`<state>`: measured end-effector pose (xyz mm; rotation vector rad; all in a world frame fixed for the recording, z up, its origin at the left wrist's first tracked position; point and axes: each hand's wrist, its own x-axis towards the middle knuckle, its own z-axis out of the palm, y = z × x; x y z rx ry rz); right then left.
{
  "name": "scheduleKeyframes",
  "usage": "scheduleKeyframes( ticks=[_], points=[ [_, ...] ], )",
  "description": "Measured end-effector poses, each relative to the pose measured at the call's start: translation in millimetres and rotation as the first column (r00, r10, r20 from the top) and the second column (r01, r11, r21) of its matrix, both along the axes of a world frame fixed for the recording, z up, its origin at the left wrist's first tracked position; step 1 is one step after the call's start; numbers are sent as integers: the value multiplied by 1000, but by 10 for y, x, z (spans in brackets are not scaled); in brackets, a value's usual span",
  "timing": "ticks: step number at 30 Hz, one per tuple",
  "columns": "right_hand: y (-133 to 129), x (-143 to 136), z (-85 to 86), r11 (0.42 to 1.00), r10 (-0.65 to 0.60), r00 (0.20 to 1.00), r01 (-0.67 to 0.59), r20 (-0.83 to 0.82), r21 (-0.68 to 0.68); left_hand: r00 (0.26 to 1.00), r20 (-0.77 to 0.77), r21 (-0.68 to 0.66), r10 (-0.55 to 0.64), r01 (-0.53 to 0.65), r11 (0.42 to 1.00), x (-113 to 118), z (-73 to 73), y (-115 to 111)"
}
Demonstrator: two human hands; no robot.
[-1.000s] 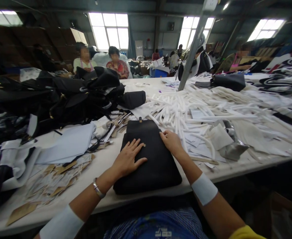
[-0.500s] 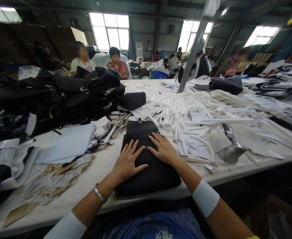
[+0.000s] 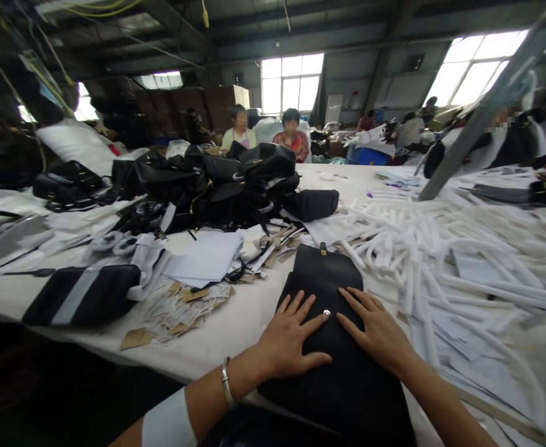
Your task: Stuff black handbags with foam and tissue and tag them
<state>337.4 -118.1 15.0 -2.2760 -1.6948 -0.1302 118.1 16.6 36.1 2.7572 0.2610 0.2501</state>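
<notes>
A black bag (image 3: 347, 397) lies flat at the table's front edge, its flap (image 3: 326, 264) folded open away from me with a small gold clasp at the tip. My left hand (image 3: 291, 338) rests on the bag's left side, fingers spread and palm down. On the right side my right hand (image 3: 375, 326) lies flat too, fingers stretched out. Between both hands a small shiny metal fitting (image 3: 327, 313) shows on the bag's front. Neither hand grips anything.
Black bags (image 3: 208, 180) are heaped at the back left. White foam strips (image 3: 412, 248) cover the right. White sheets (image 3: 205, 256), paper tags (image 3: 184, 310) and a black bag with a pale band (image 3: 84, 295) lie to the left. A metal post (image 3: 468, 118) rises at right. Other people sit beyond.
The view has swung left, bringing more of the table's left side into sight. Both hands stay flat and spread on the bag, in about the same places.
</notes>
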Motion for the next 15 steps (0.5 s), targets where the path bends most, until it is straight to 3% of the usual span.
scheduleKeyframes(
  ticks=[3, 7, 10, 12, 15],
  points=[
    [65, 73, 14, 1000, 23, 999, -23, 33, 5, 994, 38, 6, 106, -106, 994, 91, -4, -49],
    [184, -89, 432, 995, 21, 995, -31, 100, 97, 982, 136, 18, 133, -136, 991, 186, -111, -81],
    [299, -564, 681, 958, 261, 960, -244, -106, 148, 975, 176, 14, 134, -139, 990, 190, -216, -72],
    [444, -969, 620, 885, 461, 860, -430, -220, 177, 980, 163, 8, 112, -115, 993, 173, -242, -56],
    [753, -1469, 336, 848, 528, 814, -494, -241, 189, 978, 181, -13, 102, -102, 995, 131, -211, -42]
  ],
)
